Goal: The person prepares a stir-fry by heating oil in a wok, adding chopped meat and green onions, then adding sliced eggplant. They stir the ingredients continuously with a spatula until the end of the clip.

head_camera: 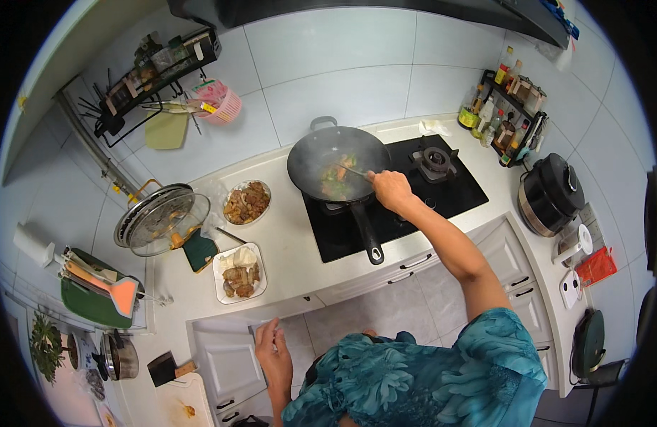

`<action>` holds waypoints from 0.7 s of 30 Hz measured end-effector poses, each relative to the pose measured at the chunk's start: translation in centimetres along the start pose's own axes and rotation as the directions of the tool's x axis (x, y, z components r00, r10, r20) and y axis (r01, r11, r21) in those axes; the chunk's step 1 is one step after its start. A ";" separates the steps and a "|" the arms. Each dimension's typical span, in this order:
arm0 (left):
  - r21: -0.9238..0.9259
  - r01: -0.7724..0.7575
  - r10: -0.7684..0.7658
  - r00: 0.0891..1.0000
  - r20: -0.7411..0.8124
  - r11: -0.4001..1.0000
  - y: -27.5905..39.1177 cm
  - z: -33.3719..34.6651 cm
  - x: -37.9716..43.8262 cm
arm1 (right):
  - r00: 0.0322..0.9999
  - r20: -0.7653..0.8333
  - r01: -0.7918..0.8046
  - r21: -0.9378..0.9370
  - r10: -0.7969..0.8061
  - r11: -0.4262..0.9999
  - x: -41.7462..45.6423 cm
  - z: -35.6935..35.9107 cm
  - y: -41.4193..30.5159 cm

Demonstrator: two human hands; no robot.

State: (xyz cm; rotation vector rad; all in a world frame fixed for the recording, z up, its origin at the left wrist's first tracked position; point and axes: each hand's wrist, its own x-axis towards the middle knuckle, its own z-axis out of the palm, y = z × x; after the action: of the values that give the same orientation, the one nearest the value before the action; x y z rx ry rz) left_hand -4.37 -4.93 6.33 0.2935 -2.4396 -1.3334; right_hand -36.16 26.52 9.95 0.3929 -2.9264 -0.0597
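Note:
My right hand (391, 188) grips the handle of a metal cooking utensil (354, 169), its far end down in a dark wok (305, 160). Green and orange-brown food (336, 179) lies in the wok, partly veiled by steam. The wok rests on the left burner of a black glass gas hob (333, 235), its long black handle (367, 235) pointing toward me. Away from the counter, my left hand (274, 349) hangs in the air with its fingers partly spread and nothing in it.
Left of the hob stand a bowl of browned meat (247, 203) and a white dish (220, 288) with food pieces. A cleaver (163, 368) lies by a cutting board (171, 408). Sauce bottles (486, 117) and a black electric cooker (550, 195) stand at right. A range hood (328, 8) hangs above.

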 end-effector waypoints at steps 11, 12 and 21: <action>0.003 -0.075 0.074 0.995 0.070 0.997 -1.3 1.1 1.3 | 0.994 0.105 -0.026 0.159 0.009 0.987 -5.7 -7.9 -0.1; -0.010 -0.073 0.073 0.995 0.071 0.997 -1.0 1.2 1.5 | 0.994 0.087 -0.075 0.169 0.061 0.983 -4.6 -6.2 0.4; -0.002 -0.084 0.084 0.993 0.085 0.996 -0.8 1.1 1.5 | 0.981 0.042 -0.195 0.149 0.191 0.969 -2.0 -1.6 3.5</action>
State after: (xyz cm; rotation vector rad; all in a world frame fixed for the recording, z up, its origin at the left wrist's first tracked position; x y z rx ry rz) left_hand -6.18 -4.99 5.39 0.1354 -2.4929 -1.3337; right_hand -34.87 30.42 11.38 0.1272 -2.9893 0.1886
